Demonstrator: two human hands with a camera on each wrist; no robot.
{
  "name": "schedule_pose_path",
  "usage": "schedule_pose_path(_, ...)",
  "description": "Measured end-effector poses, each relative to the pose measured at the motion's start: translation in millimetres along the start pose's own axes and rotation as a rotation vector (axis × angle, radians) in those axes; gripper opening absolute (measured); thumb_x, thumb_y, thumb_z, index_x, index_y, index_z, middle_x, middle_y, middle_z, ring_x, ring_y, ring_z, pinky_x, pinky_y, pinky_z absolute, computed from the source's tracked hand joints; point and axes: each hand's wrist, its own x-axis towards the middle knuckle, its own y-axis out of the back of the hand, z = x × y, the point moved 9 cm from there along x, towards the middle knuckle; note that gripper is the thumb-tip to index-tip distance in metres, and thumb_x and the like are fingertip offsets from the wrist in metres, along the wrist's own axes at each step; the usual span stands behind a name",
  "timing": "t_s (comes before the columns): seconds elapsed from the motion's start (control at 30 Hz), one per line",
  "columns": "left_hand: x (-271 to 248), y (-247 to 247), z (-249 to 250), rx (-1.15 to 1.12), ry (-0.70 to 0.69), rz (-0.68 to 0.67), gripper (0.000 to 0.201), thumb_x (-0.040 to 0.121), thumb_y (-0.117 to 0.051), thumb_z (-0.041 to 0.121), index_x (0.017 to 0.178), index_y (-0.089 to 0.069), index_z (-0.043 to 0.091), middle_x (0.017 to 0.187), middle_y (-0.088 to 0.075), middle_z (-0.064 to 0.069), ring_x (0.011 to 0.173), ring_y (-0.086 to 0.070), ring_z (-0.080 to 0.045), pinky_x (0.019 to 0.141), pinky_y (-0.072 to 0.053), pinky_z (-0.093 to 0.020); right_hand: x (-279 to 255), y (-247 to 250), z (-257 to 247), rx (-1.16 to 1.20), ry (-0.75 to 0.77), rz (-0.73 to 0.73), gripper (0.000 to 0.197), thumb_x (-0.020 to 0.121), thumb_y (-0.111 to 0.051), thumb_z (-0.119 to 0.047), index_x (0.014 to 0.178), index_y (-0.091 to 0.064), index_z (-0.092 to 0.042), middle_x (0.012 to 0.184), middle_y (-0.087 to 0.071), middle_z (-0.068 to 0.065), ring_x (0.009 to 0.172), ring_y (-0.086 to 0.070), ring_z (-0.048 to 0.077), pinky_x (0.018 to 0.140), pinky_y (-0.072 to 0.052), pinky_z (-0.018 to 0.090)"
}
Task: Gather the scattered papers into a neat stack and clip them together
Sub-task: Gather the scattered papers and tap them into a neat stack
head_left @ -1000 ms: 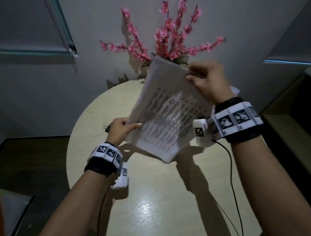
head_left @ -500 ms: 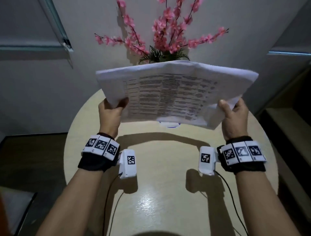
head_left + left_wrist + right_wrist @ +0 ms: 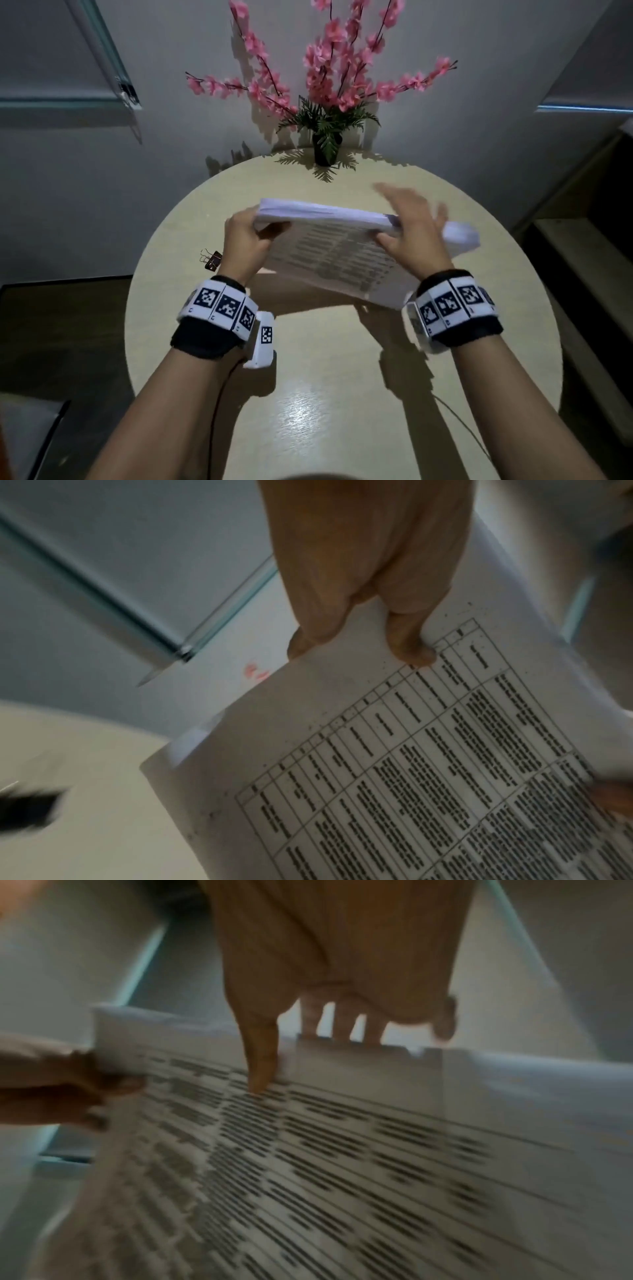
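Observation:
The stack of printed papers [image 3: 342, 260] stands tilted, its lower edge down at the round table [image 3: 308, 394] and its top edge leaning away from me. Some sheets stick out unevenly at the right end [image 3: 459, 236]. My left hand [image 3: 246, 240] grips the stack's upper left corner, thumb on the printed face [image 3: 411, 777]. My right hand [image 3: 407, 222] is blurred, its thumb touching the face and its straight, spread fingers reaching over the top edge [image 3: 342, 1045]. A black binder clip [image 3: 211, 261] lies on the table just left of my left hand.
A dark pot of pink flowers [image 3: 323, 150] stands at the table's far edge against the wall. A cable [image 3: 459, 418] trails over the table's right side. A step or shelf [image 3: 582, 246] sits at the right beyond the table.
The papers came down from chest height to stand on the table. My right hand left the stack's right edge and moved to its top edge. My left hand kept its hold.

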Motion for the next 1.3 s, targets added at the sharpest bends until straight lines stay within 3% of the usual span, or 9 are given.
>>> schedule_pose_path(0.07, 2.9, -1.2, 39.7, 0.015, -0.173, 0.008, 0.022, 0.081, -0.068, 0.015, 0.101, -0.072, 0.007, 0.093, -0.064, 0.005, 0.090, -0.061, -0.018, 0.073, -0.044, -0.007, 9.9, -0.3, -19.5, 0.110, 0.084, -0.030, 0.024, 0.075, -0.058, -0.005, 0.083, -0.065, -0.026, 0.076, -0.064, 0.007, 0.089, -0.060, 0.026, 0.095, -0.036, 0.039)
schedule_pose_path(0.13, 10.8, 13.0, 41.3, -0.007, -0.147, 0.127, 0.034, 0.078, -0.071, 0.021, 0.110, -0.060, 0.024, 0.107, -0.053, 0.019, 0.112, -0.051, -0.018, 0.096, -0.043, -0.026, 14.6, 13.5, -13.5, 0.323, 0.028, 0.090, 0.026, 0.069, -0.052, -0.001, 0.069, -0.068, -0.021, 0.058, -0.056, 0.006, 0.064, -0.054, 0.020, 0.066, -0.041, 0.031)
schedule_pose_path(0.27, 22.1, 20.7, -4.6, -0.227, 0.178, 0.155, 0.083, 0.070, -0.072, 0.036, 0.137, -0.027, 0.017, 0.147, -0.031, -0.008, 0.134, -0.035, -0.019, 0.114, -0.031, -0.042, 6.8, 30.0, 11.7, 0.788, -0.099, 0.223, 0.027, 0.074, -0.053, 0.006, 0.077, -0.069, -0.015, 0.072, -0.064, 0.005, 0.061, -0.058, 0.010, 0.064, -0.047, 0.032)
schedule_pose_path(0.33, 19.6, -2.8, 2.8, -0.416, 0.173, -0.027, 0.056, 0.085, -0.060, 0.031, 0.131, -0.034, 0.010, 0.139, -0.048, -0.015, 0.117, -0.056, -0.017, 0.105, -0.045, -0.040, 2.0, 29.3, 13.9, 0.992, -0.124, 0.239, 0.023, 0.080, -0.060, 0.006, 0.076, -0.065, -0.016, 0.074, -0.067, 0.003, 0.069, -0.063, 0.014, 0.072, -0.052, 0.037)
schedule_pose_path(0.47, 13.5, -7.5, 27.3, -0.458, 0.039, -0.011, 0.021, 0.095, -0.043, 0.016, 0.114, -0.050, 0.010, 0.106, -0.064, -0.005, 0.096, -0.063, -0.020, 0.090, -0.053, -0.034, -4.8, 25.5, 21.5, 1.194, -0.137, 0.318, 0.020, 0.082, -0.062, 0.002, 0.088, -0.063, -0.017, 0.072, -0.074, -0.018, 0.073, -0.067, 0.000, 0.073, -0.056, 0.019)
schedule_pose_path(0.73, -5.8, -34.0, -1.7, -0.339, 0.142, -0.136, 0.030, 0.096, -0.040, 0.010, 0.126, -0.034, 0.016, 0.110, -0.054, 0.007, 0.099, -0.055, -0.004, 0.087, -0.046, -0.024, -33.6, -31.2, 35.4, 1.156, -0.292, 0.218, 0.020, 0.074, -0.069, 0.005, 0.080, -0.067, -0.015, 0.064, -0.073, -0.017, 0.068, -0.067, -0.003, 0.066, -0.054, 0.016)
schedule_pose_path(0.93, 2.2, -20.9, 12.8, -0.369, 0.056, -0.112, 0.022, 0.098, -0.036, 0.010, 0.102, -0.034, 0.032, 0.104, -0.053, 0.010, 0.098, -0.056, -0.006, 0.092, -0.050, -0.032, -24.7, -14.4, 39.4, 1.192, -0.286, 0.308, 0.020, 0.075, -0.068, 0.004, 0.089, -0.068, -0.011, 0.065, -0.074, -0.017, 0.069, -0.068, -0.001, 0.065, -0.055, 0.014)
schedule_pose_path(1.1, -20.9, -48.1, -33.8, -0.240, 0.327, -0.293, 0.024, 0.099, -0.031, 0.026, 0.119, -0.021, 0.017, 0.146, -0.033, -0.011, 0.134, -0.036, -0.022, 0.111, -0.033, -0.044, -40.7, -66.5, 51.9, 1.060, -0.501, 0.139, 0.033, 0.078, -0.071, -0.014, 0.106, -0.062, 0.001, 0.095, -0.069, 0.006, 0.077, -0.065, 0.003, 0.080, -0.057, 0.029)
schedule_pose_path(1.3, -13.8, -41.6, -73.6, -0.138, 0.508, -0.116, 0.021, 0.098, -0.034, 0.020, 0.116, -0.034, 0.010, 0.109, -0.048, -0.009, 0.094, -0.048, -0.021, 0.082, -0.047, -0.038, -23.9, -50.2, 44.6, 0.820, -0.402, 0.246, 0.006, 0.089, -0.052, -0.004, 0.092, -0.049, -0.009, 0.077, -0.052, -0.002, 0.065, -0.048, 0.005, 0.049, -0.038, 0.002)
